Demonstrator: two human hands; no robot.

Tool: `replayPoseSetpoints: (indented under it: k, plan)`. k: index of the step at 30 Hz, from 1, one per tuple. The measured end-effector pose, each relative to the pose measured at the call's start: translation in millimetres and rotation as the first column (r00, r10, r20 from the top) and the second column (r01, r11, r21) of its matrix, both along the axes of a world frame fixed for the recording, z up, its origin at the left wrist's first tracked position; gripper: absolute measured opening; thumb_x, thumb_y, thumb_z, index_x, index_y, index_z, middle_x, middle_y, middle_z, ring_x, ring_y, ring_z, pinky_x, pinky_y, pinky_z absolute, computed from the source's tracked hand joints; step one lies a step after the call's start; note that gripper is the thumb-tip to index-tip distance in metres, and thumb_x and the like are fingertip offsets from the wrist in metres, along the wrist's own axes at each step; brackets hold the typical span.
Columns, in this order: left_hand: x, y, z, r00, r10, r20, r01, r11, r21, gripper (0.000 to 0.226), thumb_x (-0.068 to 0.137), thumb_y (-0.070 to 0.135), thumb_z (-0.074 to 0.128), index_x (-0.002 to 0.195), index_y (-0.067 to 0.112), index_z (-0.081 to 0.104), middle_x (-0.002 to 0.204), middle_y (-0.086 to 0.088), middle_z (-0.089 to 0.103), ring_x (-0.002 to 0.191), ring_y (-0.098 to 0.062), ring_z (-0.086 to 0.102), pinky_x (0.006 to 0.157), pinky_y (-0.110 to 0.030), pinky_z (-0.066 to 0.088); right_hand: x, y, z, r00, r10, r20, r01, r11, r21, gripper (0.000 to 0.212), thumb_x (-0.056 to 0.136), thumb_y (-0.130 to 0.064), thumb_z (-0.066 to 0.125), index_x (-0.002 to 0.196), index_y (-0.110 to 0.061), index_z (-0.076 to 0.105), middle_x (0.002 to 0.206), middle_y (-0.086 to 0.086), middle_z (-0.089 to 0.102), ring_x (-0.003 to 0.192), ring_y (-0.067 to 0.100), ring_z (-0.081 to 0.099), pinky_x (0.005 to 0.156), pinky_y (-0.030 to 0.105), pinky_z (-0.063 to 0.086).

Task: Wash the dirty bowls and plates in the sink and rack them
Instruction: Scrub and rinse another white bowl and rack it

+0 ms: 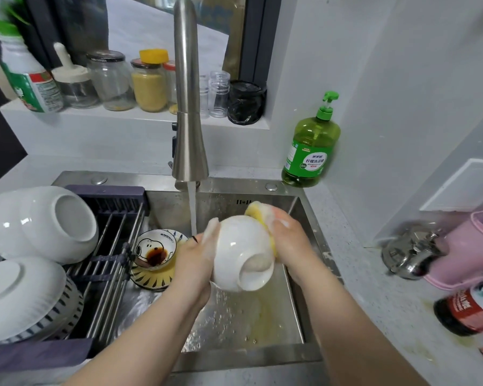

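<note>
Both hands work over the sink (296, 316): the left hand (191, 263) is clamped on a white bowl (241, 253), fingers wrapped over its far rim, while the right hand (289, 235) presses a yellow sponge (258, 215) against the bowl's outer wall. The bowl is held on its side above the basin with its foot turned toward the camera, just right of the running stream from the tap (188, 112). Suds cover both hands, so the grip is likely slippery. A firm hold with the left hand matters most here, with the thumb braced inside if possible, though the inside is hidden. Turning the bowl a little at a time under the sponge should cover the whole wall and the foot ring, where grime tends to sit. Rinsing then only needs a short shift left into the water. A small dish (155, 250) stained with dark sauce waits on a patterned plate (151, 280) in the sink's left corner. Clean white bowls (39, 221) already sit upturned on the rack (109, 263) at the left.
</note>
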State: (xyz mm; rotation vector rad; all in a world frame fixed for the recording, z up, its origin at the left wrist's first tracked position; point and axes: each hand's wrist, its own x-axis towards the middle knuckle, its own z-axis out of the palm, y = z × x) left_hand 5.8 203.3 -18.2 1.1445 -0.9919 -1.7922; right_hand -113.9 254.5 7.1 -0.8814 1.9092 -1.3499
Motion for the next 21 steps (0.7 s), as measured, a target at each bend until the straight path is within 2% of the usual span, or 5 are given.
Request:
replayPoseSetpoints:
  k: [3,6,12,16,21]
  plan:
    - [3,-4,6,0.983,0.033,-0.179,-0.018,0.996,0.087,0.018,0.092,0.03,0.052,0.094,0.015,0.061,0.076,0.02,0.07,0.057,0.0,0.06,0.059,-0.024,0.041,21,8,-33,0.955,-0.127,0.268,0.18,0.966,-0.183,0.03,0.086,-0.033,0.043,0.113,-0.025,0.053,0.096,-0.005,0.059,0.09,0.014,0.056,0.072,0.03,0.05]
    - [2,-7,6,0.964,0.077,-0.253,-0.027,0.98,0.197,0.046,0.092,0.038,0.048,0.128,0.01,0.049,0.107,0.003,0.065,0.07,-0.007,0.06,0.06,-0.026,0.046,56,17,-55,0.895,-0.229,0.381,0.334,0.912,-0.236,0.059,0.079,-0.037,0.038,0.138,-0.029,0.032,0.135,0.002,0.047,0.123,0.021,0.047,0.103,0.048,0.04]
    - [-2,-8,0,0.932,0.073,-0.354,0.034,0.958,0.285,0.015,0.094,0.046,0.038,0.099,0.034,0.047,0.089,0.001,0.068,0.078,-0.013,0.065,0.06,-0.032,0.057,64,16,-64,0.863,-0.399,-0.31,0.225,0.853,-0.471,0.05,0.08,-0.032,0.03,0.129,-0.04,0.028,0.144,-0.015,0.022,0.131,-0.017,0.01,0.108,0.017,0.013]
    - [-3,-6,2,0.94,0.069,-0.334,0.014,0.971,0.239,0.022,0.094,0.043,0.041,0.088,0.025,0.052,0.072,0.005,0.07,0.063,-0.01,0.066,0.054,-0.028,0.053,69,14,-72,0.622,-0.514,-0.591,0.195,0.832,-0.52,0.048,0.084,-0.014,0.036,0.132,-0.013,0.033,0.144,0.008,0.028,0.137,0.015,0.017,0.111,0.028,0.009]
    - [-3,-4,1,0.994,0.104,-0.012,-0.103,0.992,0.077,0.028,0.093,0.036,0.049,0.087,0.008,0.053,0.065,-0.004,0.055,0.048,-0.012,0.052,0.035,-0.011,0.037,80,19,-85,0.363,-0.348,-0.864,-0.115,0.904,-0.413,0.037,0.099,-0.019,0.02,0.129,-0.02,0.041,0.147,0.002,0.028,0.141,0.019,0.016,0.116,0.035,0.011]
